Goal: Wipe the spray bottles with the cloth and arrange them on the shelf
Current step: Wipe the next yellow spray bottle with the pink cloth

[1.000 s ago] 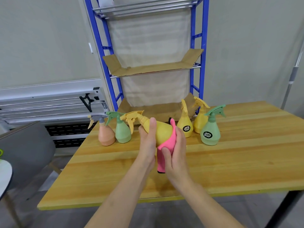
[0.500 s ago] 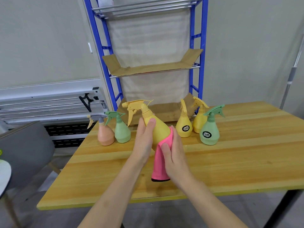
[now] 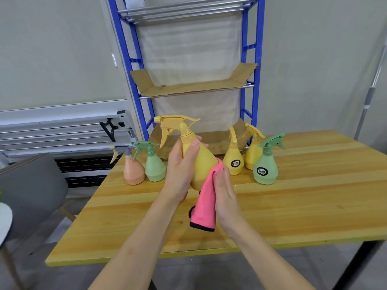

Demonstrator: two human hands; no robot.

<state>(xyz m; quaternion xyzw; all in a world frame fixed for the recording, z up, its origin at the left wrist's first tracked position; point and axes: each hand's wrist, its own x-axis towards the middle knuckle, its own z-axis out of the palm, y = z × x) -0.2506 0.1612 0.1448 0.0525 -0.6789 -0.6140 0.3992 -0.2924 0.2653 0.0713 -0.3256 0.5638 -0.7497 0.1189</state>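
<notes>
The left hand [image 3: 182, 174] has its fingers curled round the yellow bottle [image 3: 202, 164], and the right hand [image 3: 225, 189] presses the pink cloth [image 3: 206, 203] against its lower flank with fingers nearly straight. A second ago the bottle lay almost level; now it stands nearly upright above the table [image 3: 293, 206], nozzle left, so the wipe looks close to done and the shelf [image 3: 194, 88] comes next. Three bottles behind carry round dark labels [image 3: 262, 171], too small to read.

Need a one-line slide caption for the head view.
Left hand grips a yellow spray bottle while right hand wipes it with a pink cloth.
</notes>
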